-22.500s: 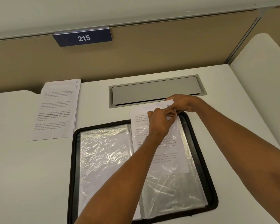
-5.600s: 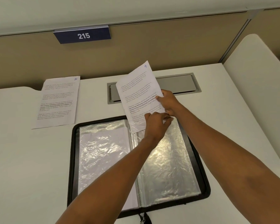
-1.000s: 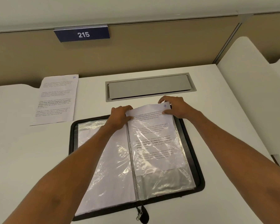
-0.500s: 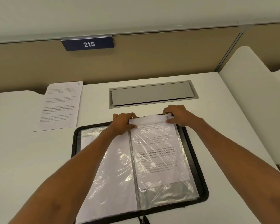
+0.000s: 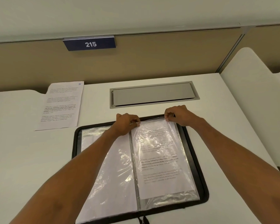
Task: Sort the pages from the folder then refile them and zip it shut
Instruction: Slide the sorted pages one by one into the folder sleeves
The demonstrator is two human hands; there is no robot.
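Now, folder: a black zip-edged rectangular folder (image 5: 75, 143) lies open and flat on the white desk (image 5: 23, 151), with its black zip pull (image 5: 142, 221) at the near edge.
Right half of folder: a clear crinkled plastic sleeve (image 5: 162, 139) lies on top and holds 1 white printed page (image 5: 160, 180). The page sits wholly inside, its bottom edge a little short of the sleeve's bottom.
Left half of folder: a flat stack of clear sleeves (image 5: 115, 183) with white showing through. How many sheets are in it cannot be told.
Left hand (image 5: 125, 124): the fingers are curled and pinch the top edge of the right sleeve just beside the spine.
Right hand (image 5: 179, 116): the fingers are curled and pinch the same sleeve at its top right corner.
Loose sheet: a white printed sheet with a blue handwritten mark (image 5: 61, 105) lies on the desk to the left of the folder, apart from it.
Beyond the folder: a grey metal hatch (image 5: 152, 94) is set into the desk, and a dark blue sign reading 215 (image 5: 89, 44) hangs on the beige partition (image 5: 168, 59).
Against 0.5 s ago: a white strip of the page stood out above the sleeve's mouth, and now the plastic covers it. Both hands are at the same 2 spots.
Against 5.6 s ago: both hands held the page in the air over the folder.
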